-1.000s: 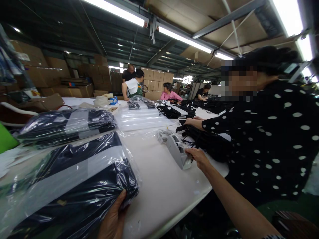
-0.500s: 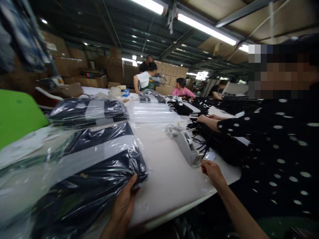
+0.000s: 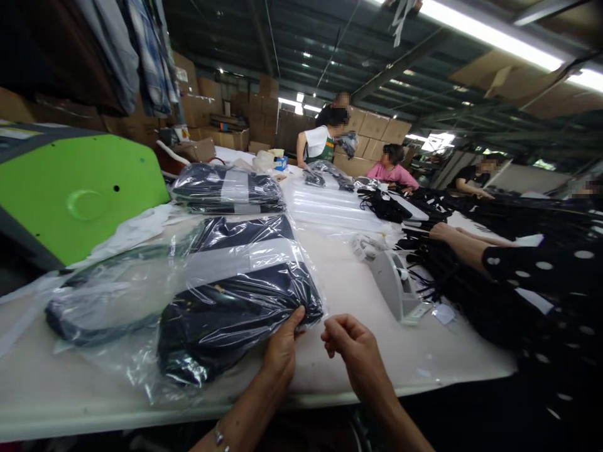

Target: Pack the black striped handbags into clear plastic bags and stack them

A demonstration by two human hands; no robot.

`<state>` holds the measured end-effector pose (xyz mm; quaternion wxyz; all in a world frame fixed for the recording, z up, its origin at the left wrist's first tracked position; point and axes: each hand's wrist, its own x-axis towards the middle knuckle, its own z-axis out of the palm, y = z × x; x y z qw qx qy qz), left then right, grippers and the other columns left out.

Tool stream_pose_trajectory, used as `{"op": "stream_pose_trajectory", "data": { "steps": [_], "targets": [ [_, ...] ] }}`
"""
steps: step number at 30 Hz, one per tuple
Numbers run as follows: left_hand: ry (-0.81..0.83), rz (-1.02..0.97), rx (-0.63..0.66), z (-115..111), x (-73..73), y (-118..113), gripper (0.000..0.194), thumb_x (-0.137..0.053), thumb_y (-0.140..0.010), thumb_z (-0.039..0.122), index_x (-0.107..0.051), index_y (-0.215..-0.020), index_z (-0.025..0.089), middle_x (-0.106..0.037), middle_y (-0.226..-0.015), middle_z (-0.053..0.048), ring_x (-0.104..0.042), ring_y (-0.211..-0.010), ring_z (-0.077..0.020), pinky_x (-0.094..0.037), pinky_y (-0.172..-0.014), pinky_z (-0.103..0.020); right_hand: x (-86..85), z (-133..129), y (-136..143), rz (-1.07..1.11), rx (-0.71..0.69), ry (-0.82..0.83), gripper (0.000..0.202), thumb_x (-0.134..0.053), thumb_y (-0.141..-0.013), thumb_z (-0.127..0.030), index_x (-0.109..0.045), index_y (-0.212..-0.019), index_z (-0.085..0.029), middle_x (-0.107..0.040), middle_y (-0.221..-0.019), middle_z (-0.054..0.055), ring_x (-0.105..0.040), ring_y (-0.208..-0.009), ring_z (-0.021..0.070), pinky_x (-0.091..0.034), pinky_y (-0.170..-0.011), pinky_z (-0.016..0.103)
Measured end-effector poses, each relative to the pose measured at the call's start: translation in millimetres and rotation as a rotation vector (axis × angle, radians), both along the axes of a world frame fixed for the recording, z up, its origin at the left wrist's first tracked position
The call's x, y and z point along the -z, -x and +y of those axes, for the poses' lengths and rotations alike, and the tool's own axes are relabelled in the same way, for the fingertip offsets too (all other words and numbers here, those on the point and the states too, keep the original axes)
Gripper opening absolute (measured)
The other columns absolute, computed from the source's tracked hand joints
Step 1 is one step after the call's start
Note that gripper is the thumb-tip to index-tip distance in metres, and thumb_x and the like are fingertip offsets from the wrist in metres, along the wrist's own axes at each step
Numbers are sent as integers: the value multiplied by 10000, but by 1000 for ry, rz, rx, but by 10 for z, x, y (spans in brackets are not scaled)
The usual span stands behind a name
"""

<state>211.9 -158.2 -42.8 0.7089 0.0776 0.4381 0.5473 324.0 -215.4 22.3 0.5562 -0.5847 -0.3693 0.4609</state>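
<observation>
In front of me on the table lies a dark folded garment in a clear plastic bag point(image 3: 245, 292), with a pale band across it. My left hand point(image 3: 284, 339) grips the bag's near right corner, thumb on top and fingers underneath. Just right of that corner, my right hand point(image 3: 351, 342) is closed in a pinch; whatever its fingertips hold is too small to make out. A grey tape dispenser point(image 3: 393, 285) stands on the table beyond my right hand. The bag's loose clear end spreads out to the left.
Another bagged stack point(image 3: 228, 188) lies behind, beside flat clear bags point(image 3: 325, 204). A green machine point(image 3: 85, 194) stands left. At right, a person's hand point(image 3: 445, 233) in a polka-dot sleeve rests on black garments point(image 3: 471, 282). More people work at the back. The table's near edge point(image 3: 330, 398) runs below my hands.
My right hand has moved left from the tape dispenser to the bag's corner. My view has turned left, bringing more of the green machine in. My left hand still holds the same corner.
</observation>
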Motion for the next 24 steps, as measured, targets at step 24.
{"op": "stream_pose_trajectory", "data": {
  "steps": [24],
  "targets": [
    [8, -105, 36, -31, -50, 47, 298, -906, -572, 232, -738, -798, 136, -758, -838, -34, -670, -724, -158, -501, -626, -260, 283, 25, 11, 275, -51, 238, 577, -960, -525, -333, -576, -922, -164, -755, -768, 61, -709, -668, 175, -595, -670, 308]
  ]
}}
